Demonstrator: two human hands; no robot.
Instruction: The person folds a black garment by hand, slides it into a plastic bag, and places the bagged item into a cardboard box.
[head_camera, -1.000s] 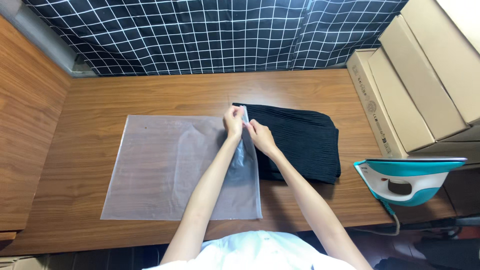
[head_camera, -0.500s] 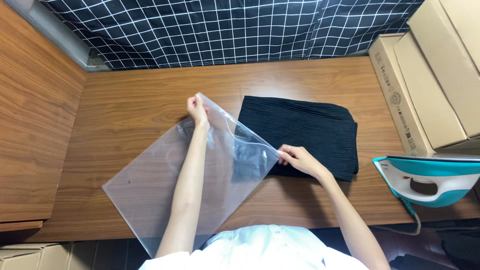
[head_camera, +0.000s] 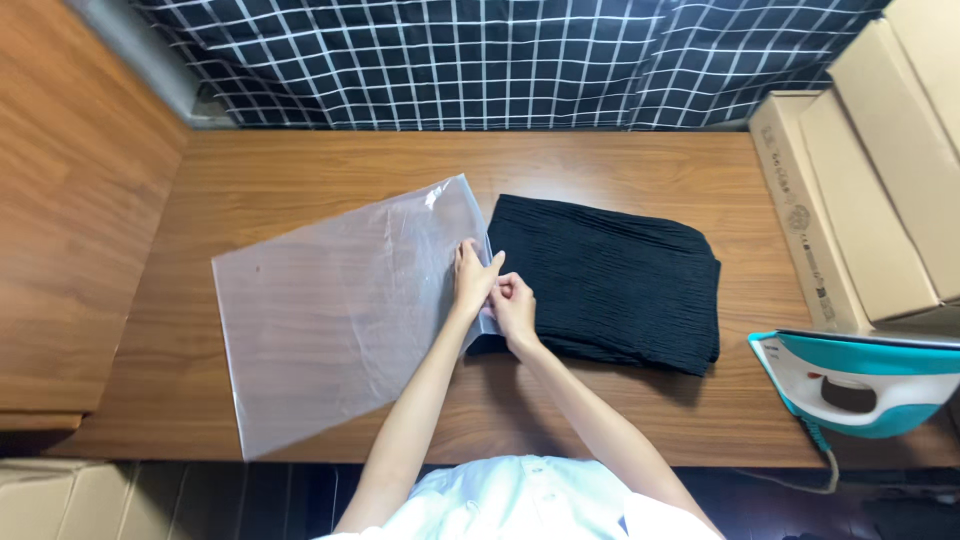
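**Both hands pinch the edge of a clear bag beside folded black cloth**

The left hand (head_camera: 470, 280) and right hand (head_camera: 512, 305) meet, fingers closed on the bag's (head_camera: 340, 310) near edge. The bag lies flat on the worktop (head_camera: 620, 410), spreading away left of the hands. It looks light, limp and slippery, best gripped at the edge. The soft cloth (head_camera: 610, 280) sits just right.

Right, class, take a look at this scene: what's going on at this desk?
A person at a wooden desk has both hands at the right-hand edge of a clear plastic bag lying flat. The left hand and right hand pinch that edge where it meets a folded black garment. A teal and white iron stands at the right, beside stacked cardboard boxes.
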